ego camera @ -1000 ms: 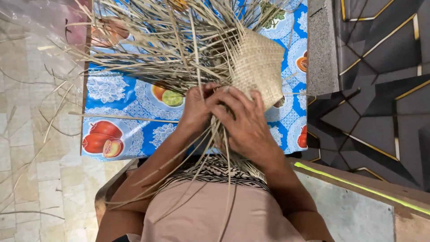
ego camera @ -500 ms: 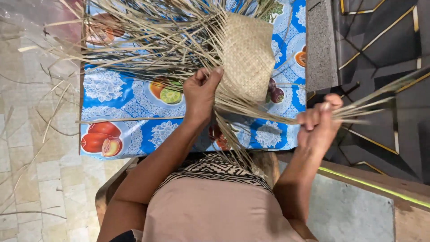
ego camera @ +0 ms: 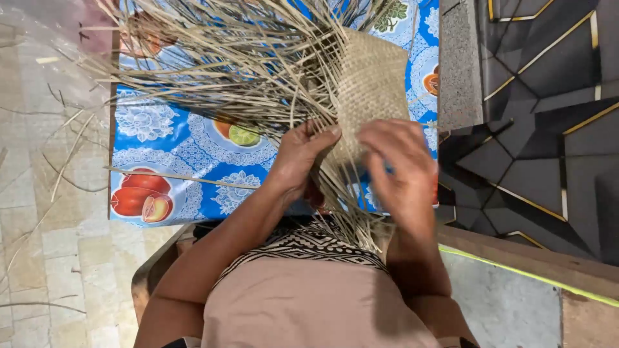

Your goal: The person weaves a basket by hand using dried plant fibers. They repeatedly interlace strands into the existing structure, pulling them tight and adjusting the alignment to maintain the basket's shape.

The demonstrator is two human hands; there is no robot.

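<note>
Item: flat panel of pale woven straw [ego camera: 371, 84], plaited in a close checker weave, lying tilted on the blue oilcloth printed with fruit and white lace rounds [ego camera: 161, 138]. You have it at the far right of the cloth, just ahead of your hands.

Done, by the look of it: one compact woven patch, tight and even, with clean edges at its top and right.

Left, by the look of it: the larger share. A wide fan of loose dry straw strips [ego camera: 213, 71] spreads unwoven from the panel's left side across the cloth, and a thinner sheaf runs down from its lower edge toward your lap.

Hands: your left hand [ego camera: 300, 161] has fingers curled and pressed on strands at the panel's lower left corner. Your right hand [ego camera: 400, 171] is blurred, palm down over the lower strands; whether it pinches any cannot be told.

Edges and room: grey stone kerb [ego camera: 456, 64] just beside the panel on the right, dark gold-lined patterned floor tiles [ego camera: 548, 129] beyond it. Stray strands overhang the cloth's left edge onto the beige tiled floor [ego camera: 45, 193]. Open cloth lies left of your left hand.
</note>
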